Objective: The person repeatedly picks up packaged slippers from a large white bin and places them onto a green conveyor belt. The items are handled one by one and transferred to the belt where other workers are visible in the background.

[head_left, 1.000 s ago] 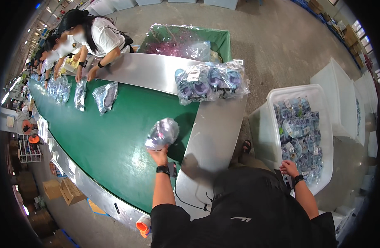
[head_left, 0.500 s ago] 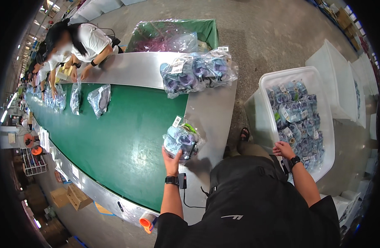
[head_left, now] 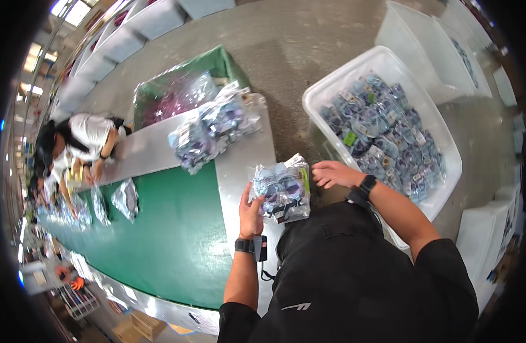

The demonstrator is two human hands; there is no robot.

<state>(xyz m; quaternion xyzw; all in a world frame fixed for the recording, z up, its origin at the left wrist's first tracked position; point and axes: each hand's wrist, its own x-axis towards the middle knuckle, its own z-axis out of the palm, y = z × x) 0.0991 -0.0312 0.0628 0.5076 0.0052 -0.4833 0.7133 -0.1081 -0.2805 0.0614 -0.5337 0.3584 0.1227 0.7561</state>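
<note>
Bag (head_left: 291, 215): clear film around a pair of blue and purple shoes (head_left: 270, 186), green strip (head_left: 306, 182) along its right side; held at the bench's steel rim, close in front of the body.
Weight: judged light, within one hand's means.
Film: probably slick and crinkly, loose around the margins; may slide over the contents.
Shoes: likely soft with some spring, so the pack should flex rather than break.
Grip point: best across a side, thumb on the face and fingers behind, catching a shoe through the film; a loose corner alone would probably let it swing.
Left hand (head_left: 252, 216): pinching the bag's left side, thumb over the face.
Right hand (head_left: 336, 174): fingers extended, loosely together, no grip seen; just beside the bag's right edge, light contact hard to rule out from this angle.
Bench (head_left: 247, 150): steel around a green belt (head_left: 177, 234); two similar packs (head_left: 211, 127) lie on the far corner.
Bin (head_left: 312, 102): white, right of the bench, heaped with similar packs.
Crate (head_left: 233, 64): green, beyond the bench's far side.
Co-worker (head_left: 91, 137): far left, along the bench.
</note>
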